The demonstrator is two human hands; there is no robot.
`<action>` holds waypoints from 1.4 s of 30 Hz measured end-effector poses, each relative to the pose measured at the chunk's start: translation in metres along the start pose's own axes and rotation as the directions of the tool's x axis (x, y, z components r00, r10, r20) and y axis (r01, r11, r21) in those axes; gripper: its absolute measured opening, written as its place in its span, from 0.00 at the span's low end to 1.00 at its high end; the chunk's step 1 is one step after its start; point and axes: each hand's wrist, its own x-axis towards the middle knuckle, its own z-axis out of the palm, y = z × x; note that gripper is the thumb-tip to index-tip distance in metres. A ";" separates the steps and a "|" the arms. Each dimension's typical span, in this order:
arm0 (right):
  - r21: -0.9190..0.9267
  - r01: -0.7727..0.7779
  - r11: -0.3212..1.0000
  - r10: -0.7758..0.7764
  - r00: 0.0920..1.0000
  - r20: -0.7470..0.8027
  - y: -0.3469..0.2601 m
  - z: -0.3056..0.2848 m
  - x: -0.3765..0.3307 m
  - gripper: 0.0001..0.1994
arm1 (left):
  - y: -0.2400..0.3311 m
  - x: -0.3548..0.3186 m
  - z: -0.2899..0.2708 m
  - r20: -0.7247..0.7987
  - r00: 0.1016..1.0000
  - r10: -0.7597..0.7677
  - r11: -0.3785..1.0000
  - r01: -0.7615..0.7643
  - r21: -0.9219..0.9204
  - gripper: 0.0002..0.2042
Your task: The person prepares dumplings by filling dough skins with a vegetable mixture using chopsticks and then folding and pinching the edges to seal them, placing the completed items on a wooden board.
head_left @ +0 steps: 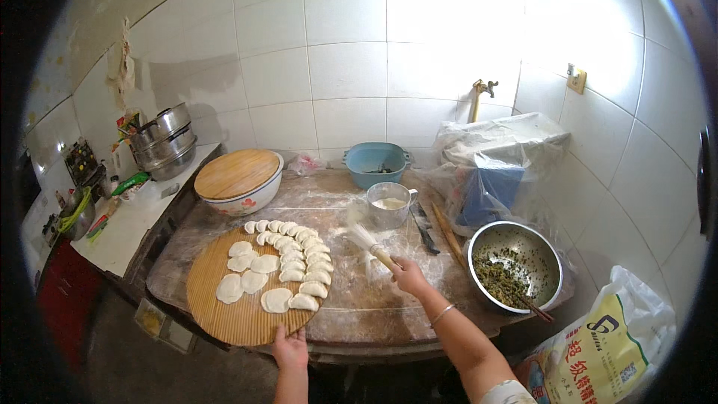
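Note:
In my right hand [409, 277] is a small brush [366, 242] by its wooden handle, its pale bristles over the floury tabletop. My left hand [290, 348] is at the near edge of a round ribbed wooden board [224, 322], gripping its rim; some of its fingers are hidden. On the board lie curved rows of folded dumplings [293, 264]. Several flat dough wrappers [254, 281] are on its left part, and one filled, unfolded wrapper [277, 300] is near the front.
A steel bowl of green filling [502, 284] with chopsticks stands right. Behind are a flour cup [390, 213], knife [425, 233], rolling pin [447, 236], blue basin [376, 161] and lidded bowl [247, 198]. A flour sack [598, 348] stands at lower right.

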 end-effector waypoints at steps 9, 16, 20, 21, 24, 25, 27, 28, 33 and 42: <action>-0.229 0.006 0.973 -0.014 0.999 -0.031 0.004 -0.038 -0.115 0.20 | -0.014 -0.033 0.029 -0.049 0.994 -0.099 0.994 0.096 -0.060 0.18; -0.341 0.067 0.938 -0.021 0.990 0.139 -0.036 0.037 -0.029 0.20 | 0.009 -0.017 0.022 -0.086 0.982 -0.170 0.981 0.160 -0.112 0.18; -0.298 0.012 0.955 -0.034 0.997 -0.067 -0.031 0.049 0.029 0.22 | 0.011 -0.021 0.029 -0.143 0.961 -0.235 0.972 0.229 -0.059 0.18; -0.157 0.013 0.987 -0.022 0.998 -0.058 -0.038 0.048 0.020 0.21 | 0.014 -0.016 0.021 -0.121 0.960 -0.251 0.965 0.240 -0.102 0.18; 0.097 0.183 0.978 -0.149 0.947 -0.284 -0.012 0.031 -0.002 0.21 | -0.004 -0.009 0.000 -0.113 0.947 -0.300 0.951 0.289 -0.105 0.19; 0.117 0.172 0.978 -0.116 0.918 -0.380 -0.008 0.022 -0.007 0.21 | -0.009 -0.020 0.011 -0.115 0.936 -0.332 0.943 0.325 -0.079 0.19; 0.168 0.161 0.973 -0.041 0.828 -0.559 -0.009 0.000 -0.022 0.22 | -0.018 -0.041 0.030 -0.121 0.914 -0.386 0.922 0.387 -0.018 0.20; 0.149 0.050 0.988 0.038 0.843 -0.536 -0.032 -0.012 -0.028 0.23 | -0.027 -0.026 0.006 -0.040 0.883 -0.467 0.884 0.466 -0.041 0.20; -0.507 -0.107 0.856 -0.306 0.685 -0.661 -0.011 -0.069 0.031 0.27 | -0.066 -0.055 0.044 0.093 0.761 -0.642 0.744 0.589 0.315 0.25; -0.558 0.229 0.797 -0.339 0.935 -0.100 0.019 -0.034 -0.103 0.27 | -0.049 -0.050 0.015 0.244 0.793 -0.559 0.799 0.436 0.414 0.14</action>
